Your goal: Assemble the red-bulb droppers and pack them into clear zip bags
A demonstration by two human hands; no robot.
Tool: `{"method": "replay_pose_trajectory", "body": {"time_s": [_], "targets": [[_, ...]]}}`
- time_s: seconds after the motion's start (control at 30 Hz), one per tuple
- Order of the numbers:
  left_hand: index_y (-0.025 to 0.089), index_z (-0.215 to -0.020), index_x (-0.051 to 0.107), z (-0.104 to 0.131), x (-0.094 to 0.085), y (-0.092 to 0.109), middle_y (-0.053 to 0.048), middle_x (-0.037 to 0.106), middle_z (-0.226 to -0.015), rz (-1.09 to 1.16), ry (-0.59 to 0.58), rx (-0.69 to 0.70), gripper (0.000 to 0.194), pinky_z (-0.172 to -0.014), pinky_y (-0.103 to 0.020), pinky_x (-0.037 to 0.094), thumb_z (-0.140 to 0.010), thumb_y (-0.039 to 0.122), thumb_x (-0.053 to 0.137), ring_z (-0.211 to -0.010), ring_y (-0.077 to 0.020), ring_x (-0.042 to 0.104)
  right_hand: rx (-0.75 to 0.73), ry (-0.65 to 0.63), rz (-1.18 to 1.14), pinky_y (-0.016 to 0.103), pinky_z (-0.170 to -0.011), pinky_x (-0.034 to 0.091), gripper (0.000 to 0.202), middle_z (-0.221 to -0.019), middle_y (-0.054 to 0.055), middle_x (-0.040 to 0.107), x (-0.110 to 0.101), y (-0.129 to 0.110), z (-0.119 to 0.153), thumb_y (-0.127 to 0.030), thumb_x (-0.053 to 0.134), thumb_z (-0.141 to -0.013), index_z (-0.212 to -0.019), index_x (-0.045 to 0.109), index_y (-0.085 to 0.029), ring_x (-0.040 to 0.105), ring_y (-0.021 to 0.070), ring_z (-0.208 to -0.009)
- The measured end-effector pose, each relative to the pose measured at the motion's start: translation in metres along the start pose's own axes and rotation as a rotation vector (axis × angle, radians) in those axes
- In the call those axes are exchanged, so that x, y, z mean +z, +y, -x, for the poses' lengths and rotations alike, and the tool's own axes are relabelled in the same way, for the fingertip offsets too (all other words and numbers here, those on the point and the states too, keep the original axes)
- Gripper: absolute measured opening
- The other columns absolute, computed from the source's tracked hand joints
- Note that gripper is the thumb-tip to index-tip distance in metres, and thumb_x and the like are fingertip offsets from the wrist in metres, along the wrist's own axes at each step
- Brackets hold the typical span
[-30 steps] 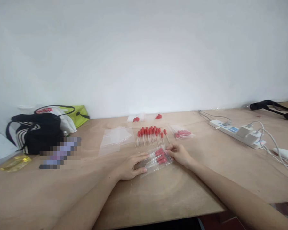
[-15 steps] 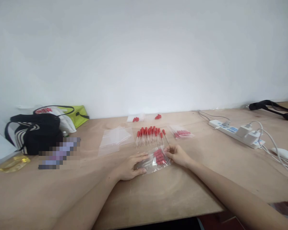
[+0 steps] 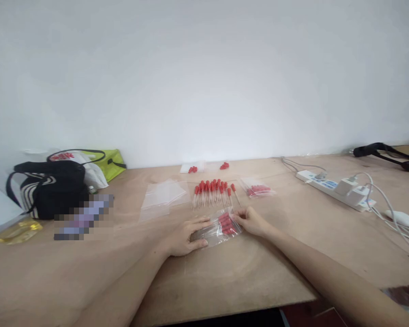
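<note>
Head view: a clear bag (image 3: 211,237) lay on the worktop (image 3: 245,277) near its front edge, between the hands, slightly slanted. Red-bulbed droppers (image 3: 226,223) were inside, bulbs toward the right end, pale stems toward the left. Exact count and whether the bag was sealed: could not tell.

Handling, as judged: bag likely very light, thin, floppy and a bit slippery, easily creased. Bulbs probably soft and squeezable; stems looked slim and stiffer, maybe breakable if bent. Best hold seemed the film at the right edge, pinched flat, with a light palm over the stem end; hard pressure on the stems looked unwise.

Left hand (image 3: 187,238): low on the worktop, palm down, fingers stretched forward along the bag's far side, thumb well apart on the near side, wide gap between; it steadied the left end without gripping around it. Right hand (image 3: 252,221): curled, thumb and forefinger brought together at the bag's upper right edge, apparently pinching film; other fingers tucked, mostly hidden. Both forearms came in from the lower corners, angled inward.

Just beyond the hands: a row of droppers (image 3: 211,187), flat bags (image 3: 168,195) to its left, another filled bag (image 3: 259,190) to its right.
</note>
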State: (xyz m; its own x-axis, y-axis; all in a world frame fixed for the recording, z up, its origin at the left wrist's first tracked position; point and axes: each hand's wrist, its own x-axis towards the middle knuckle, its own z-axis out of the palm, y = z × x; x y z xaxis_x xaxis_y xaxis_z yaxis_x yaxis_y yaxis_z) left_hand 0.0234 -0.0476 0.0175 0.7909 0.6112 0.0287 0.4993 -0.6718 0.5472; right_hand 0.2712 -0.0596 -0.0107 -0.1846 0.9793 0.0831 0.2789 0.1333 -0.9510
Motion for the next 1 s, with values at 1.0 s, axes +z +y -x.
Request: {"method": "replay_pose_trajectory", "body": {"time_s": [1.0], "targets": [[0.025, -0.126, 0.037, 0.002, -0.002, -0.001, -0.005, 0.033, -0.134, -0.061, 0.134, 0.020, 0.050, -0.102, -0.040, 0.024, -0.080, 0.041, 0.047, -0.125, -0.0213, 0.026, 0.137, 0.037, -0.471, 0.027, -0.051, 0.043, 0.032, -0.057, -0.001, 0.058, 0.000, -0.022, -0.010, -0.043, 0.066, -0.056, -0.064, 0.050, -0.017, 0.054, 0.0127, -0.050]]}}
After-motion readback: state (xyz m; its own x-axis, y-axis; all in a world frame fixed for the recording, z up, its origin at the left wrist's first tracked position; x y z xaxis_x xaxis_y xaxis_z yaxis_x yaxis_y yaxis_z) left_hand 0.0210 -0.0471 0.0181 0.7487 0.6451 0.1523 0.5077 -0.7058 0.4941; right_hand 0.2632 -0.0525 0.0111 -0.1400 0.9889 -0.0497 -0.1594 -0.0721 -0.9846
